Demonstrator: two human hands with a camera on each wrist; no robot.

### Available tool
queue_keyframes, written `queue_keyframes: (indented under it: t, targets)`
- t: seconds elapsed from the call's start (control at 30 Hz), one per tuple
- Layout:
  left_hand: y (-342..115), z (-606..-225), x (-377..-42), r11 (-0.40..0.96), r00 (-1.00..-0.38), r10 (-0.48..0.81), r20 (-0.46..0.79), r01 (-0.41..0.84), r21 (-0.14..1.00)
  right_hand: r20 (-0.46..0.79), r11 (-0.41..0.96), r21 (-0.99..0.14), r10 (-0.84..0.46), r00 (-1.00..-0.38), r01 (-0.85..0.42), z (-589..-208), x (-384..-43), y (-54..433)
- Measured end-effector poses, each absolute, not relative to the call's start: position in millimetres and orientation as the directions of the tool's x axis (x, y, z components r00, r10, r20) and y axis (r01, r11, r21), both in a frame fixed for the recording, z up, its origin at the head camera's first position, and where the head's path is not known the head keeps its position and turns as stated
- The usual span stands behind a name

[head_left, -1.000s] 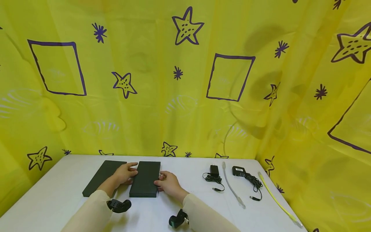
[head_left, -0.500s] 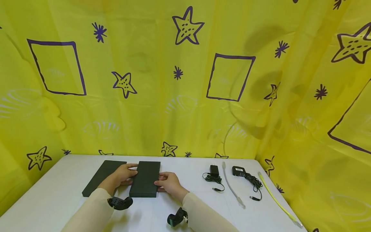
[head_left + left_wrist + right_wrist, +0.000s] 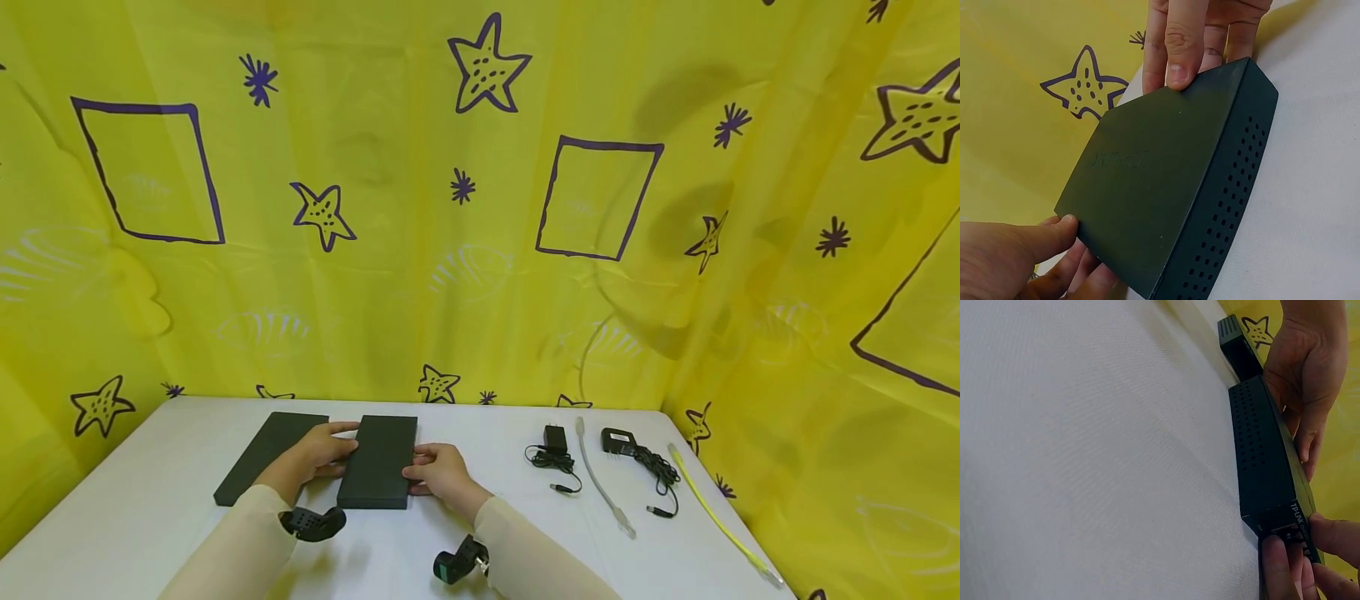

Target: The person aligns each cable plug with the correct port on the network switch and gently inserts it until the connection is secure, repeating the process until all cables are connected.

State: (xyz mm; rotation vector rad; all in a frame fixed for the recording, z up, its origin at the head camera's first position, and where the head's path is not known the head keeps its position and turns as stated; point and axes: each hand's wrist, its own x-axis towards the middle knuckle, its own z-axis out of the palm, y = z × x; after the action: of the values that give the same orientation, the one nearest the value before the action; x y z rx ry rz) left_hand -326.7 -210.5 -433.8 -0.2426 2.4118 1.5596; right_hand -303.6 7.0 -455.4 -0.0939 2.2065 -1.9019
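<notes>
Dark, flat, rectangular hard-cased box, long axis near twelve-to-six.
The left hand grips its nine o'clock side, the right hand its three o'clock side; neither is nearer.

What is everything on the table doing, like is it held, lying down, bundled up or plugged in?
Held box: closed, held from both sides
Left hand: gripping that box's left side
Right hand: gripping its right side
Other box: lying flat, partly hidden
Left adapter: unplugged, bundled up
Gray cable: stretched out, unplugged
Right adapter: unplugged, bundled up
Yellow cable: stretched out, unplugged
</notes>
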Motion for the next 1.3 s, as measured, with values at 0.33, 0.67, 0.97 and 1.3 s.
queue_keyframes:
  t: [0.33, 0.67, 0.97, 1.3]
  targets:
    - [-205, -434, -322, 0.367, -0.956, 0.039, -0.29, -0.256, 0.894, -0.138, 0.165, -0.98, -0.19, -0.972, 0.107, -456, -302, 17]
    - [-196, -437, -318, 0.352, -0.963, 0.042, -0.268, -0.237, 0.906, -0.137, 0.131, -0.985, -0.191, -0.972, 0.113, -460, -300, 30]
    - [-186, -444, -316, 0.313, -0.966, 0.035, -0.256, -0.232, 0.921, -0.128, 0.094, -0.989, -0.195, -0.972, 0.111, -462, -297, 42]
    - [-171, -448, -313, 0.306, -0.971, 0.038, -0.235, -0.212, 0.928, -0.134, 0.122, -0.986, -0.193, -0.972, 0.111, -463, -295, 59]
